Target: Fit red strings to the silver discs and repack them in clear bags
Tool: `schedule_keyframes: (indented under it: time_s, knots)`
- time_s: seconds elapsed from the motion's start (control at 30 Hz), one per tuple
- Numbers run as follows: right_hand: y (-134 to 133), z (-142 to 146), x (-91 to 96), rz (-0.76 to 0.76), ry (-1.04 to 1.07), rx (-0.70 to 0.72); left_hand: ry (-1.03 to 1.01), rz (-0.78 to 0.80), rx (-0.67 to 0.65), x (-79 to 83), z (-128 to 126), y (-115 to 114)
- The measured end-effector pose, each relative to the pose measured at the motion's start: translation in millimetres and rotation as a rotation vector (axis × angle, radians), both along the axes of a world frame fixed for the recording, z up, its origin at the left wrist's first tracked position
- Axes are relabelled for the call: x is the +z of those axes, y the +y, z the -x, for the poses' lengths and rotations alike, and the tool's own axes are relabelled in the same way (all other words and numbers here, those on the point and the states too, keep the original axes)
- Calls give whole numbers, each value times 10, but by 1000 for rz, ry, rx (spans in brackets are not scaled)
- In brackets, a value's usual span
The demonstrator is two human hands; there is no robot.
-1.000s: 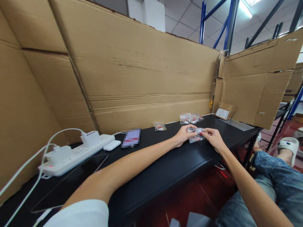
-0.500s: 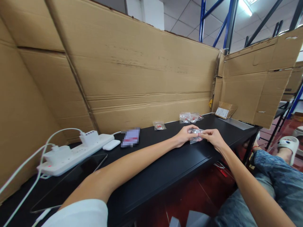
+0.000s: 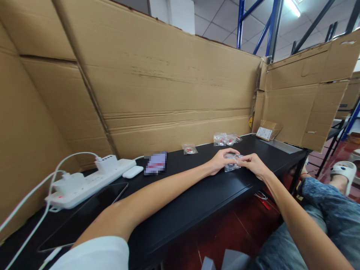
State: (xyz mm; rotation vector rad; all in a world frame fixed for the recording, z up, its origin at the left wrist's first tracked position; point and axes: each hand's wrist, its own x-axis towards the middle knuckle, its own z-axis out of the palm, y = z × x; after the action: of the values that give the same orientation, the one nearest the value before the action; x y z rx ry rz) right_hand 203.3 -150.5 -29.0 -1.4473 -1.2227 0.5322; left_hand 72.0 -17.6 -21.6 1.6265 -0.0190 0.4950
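Observation:
Between my two hands is a small clear plastic bag (image 3: pixel 232 167), just above or on the black table; what it contains is too small to make out. My left hand (image 3: pixel 221 162) grips its left side, fingers curled over the top. On the other side, the fingertips of my right hand (image 3: pixel 252 165) pinch the bag's right edge. Behind my hands, against the cardboard, lie several similar clear bags (image 3: pixel 225 139) with red bits inside. One more clear bag (image 3: pixel 189 149) with a round item and red marks lies farther left.
A white power strip (image 3: pixel 92 183) with plugs and cables, a white case (image 3: pixel 132 171), a phone (image 3: pixel 155 163) and a dark tablet (image 3: pixel 84 215) occupy the table's left. Cardboard walls (image 3: pixel 174 82) enclose the back and sides. A brown package (image 3: pixel 268 130) stands at the far right corner.
The fingers of my right hand have shifted slightly on the bag's right edge, and the bag's visible shape has changed a little. My left hand stays nearly in place.

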Motion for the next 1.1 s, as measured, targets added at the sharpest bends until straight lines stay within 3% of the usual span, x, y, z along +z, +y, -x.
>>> schedule_keyframes:
  time_s: [0.23, 0.33, 0.47, 0.57, 0.77, 0.9, 1.1]
  knots:
    - [12, 18, -9, -25, -21, 59, 71, 217, -46, 14, 20, -32]
    - [16, 16, -10, -73, 25, -3, 80, 317, -39, 17, 0, -33]
    - [40, -28, -22, -242, 294, -183, 24, 399, 8, 20, -32, -11]
    - [67, -62, -42, -287, 384, -278, -22, 370, 41, 39, -34, 28]
    - [92, -65, -83, -148, 189, -82, -80, 324, 62, 37, -33, 92]
    - [78, -74, -85, -212, 254, -121, 18, 231, 122, 17, -34, 119]
    - [57, -59, -62, -204, 366, -116, 104, 138, 34, 7, -34, 101]
